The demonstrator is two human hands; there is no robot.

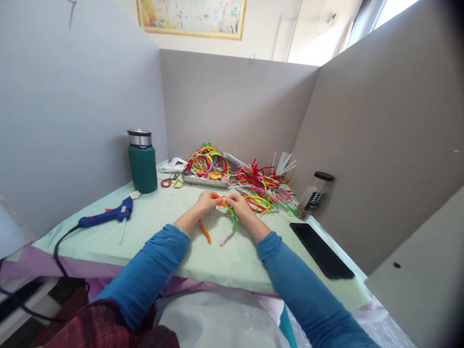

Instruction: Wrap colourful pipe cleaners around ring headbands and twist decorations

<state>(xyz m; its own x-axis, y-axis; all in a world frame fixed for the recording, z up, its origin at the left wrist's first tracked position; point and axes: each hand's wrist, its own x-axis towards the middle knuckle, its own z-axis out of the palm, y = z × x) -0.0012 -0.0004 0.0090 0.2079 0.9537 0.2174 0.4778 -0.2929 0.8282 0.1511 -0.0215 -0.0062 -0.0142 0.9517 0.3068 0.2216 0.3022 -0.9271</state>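
Between my two hands is a piece bent from fuzzy pipe cleaners [232, 223], orange on the left side, green on the right, with a pale pink end hanging down. My left hand [208, 202] pinches its orange upper part. Close beside it, my right hand [237, 205] is closed on the upper part near the green stretch. Two ends dangle below the hands toward the table; the fingertips partly hide the middle. Just right of my right hand lie pipe-cleaner loops [261, 203] in yellow and red.
A metal tray [206, 183] heaped with coloured loops stands at the back, beside a pile of loose pipe cleaners [259, 174]. To the left are a green bottle [142, 166] and a blue glue gun [108, 214] with its cord. At right are a black phone [321, 251] and a clear jar [316, 192].
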